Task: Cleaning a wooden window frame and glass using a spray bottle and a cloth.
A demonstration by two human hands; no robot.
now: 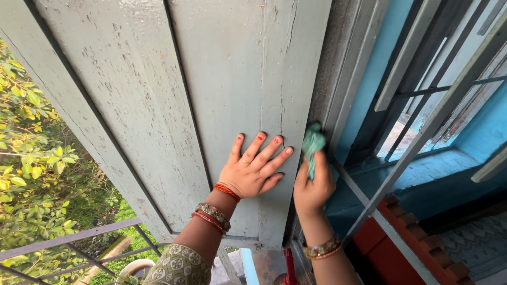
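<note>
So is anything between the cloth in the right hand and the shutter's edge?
Nothing visible. The right hand holds the green cloth right against the grey shutter's edge; the left hand lies flat on the panel, clear of it.

The grey wooden shutter is cut off by the top edge. Most of the green cloth is hidden inside the right hand; both forearms are cropped at the bottom edge.

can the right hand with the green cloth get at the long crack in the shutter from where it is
Probably yes: the right hand holds the green cloth at the shutter edge, beside the crack. Only the left hand, pressed flat, covers its lowest stretch.
</note>
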